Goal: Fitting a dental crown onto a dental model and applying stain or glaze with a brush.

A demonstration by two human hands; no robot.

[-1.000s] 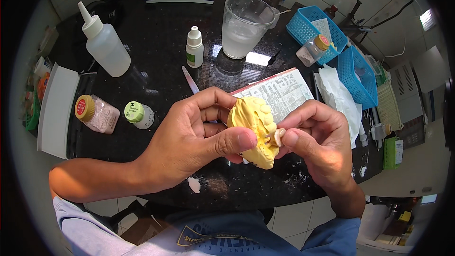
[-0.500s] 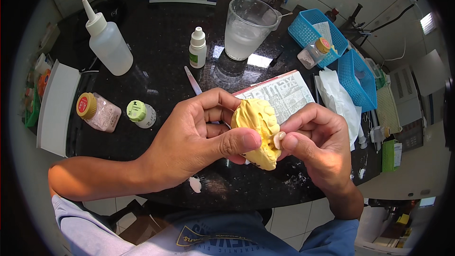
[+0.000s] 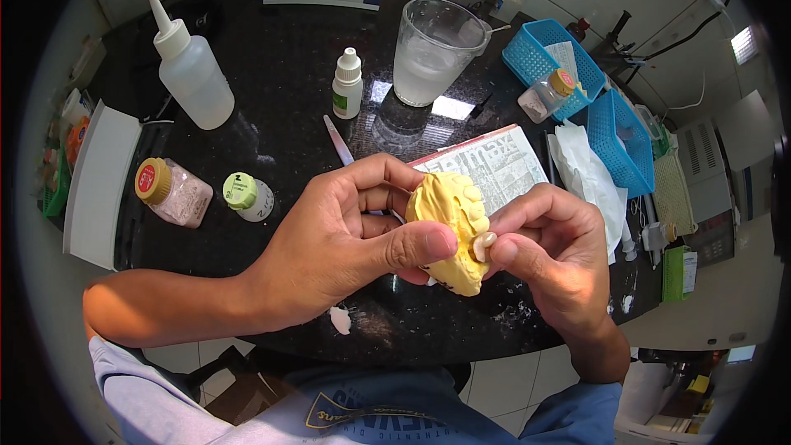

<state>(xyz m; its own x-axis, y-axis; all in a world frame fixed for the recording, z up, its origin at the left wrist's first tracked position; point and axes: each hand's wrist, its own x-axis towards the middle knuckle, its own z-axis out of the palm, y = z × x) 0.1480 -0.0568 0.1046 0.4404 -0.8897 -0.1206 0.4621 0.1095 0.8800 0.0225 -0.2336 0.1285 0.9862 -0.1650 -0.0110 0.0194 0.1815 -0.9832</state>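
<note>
Head view: your left hand (image 3: 334,222) grips the lumpy yellow plaster-like tooth model (image 3: 445,202) mid-frame, and your right hand (image 3: 554,259) pinches the small shiny cream tooth-shaped piece (image 3: 483,246), now closer to the model's side than a second ago, so they seem to meet.

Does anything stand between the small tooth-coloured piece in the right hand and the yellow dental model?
Nothing visible does: the tooth-coloured piece, pinched by the right hand, is right at the yellow dental model. The left hand has its thumb across the model, left of the piece.
</note>
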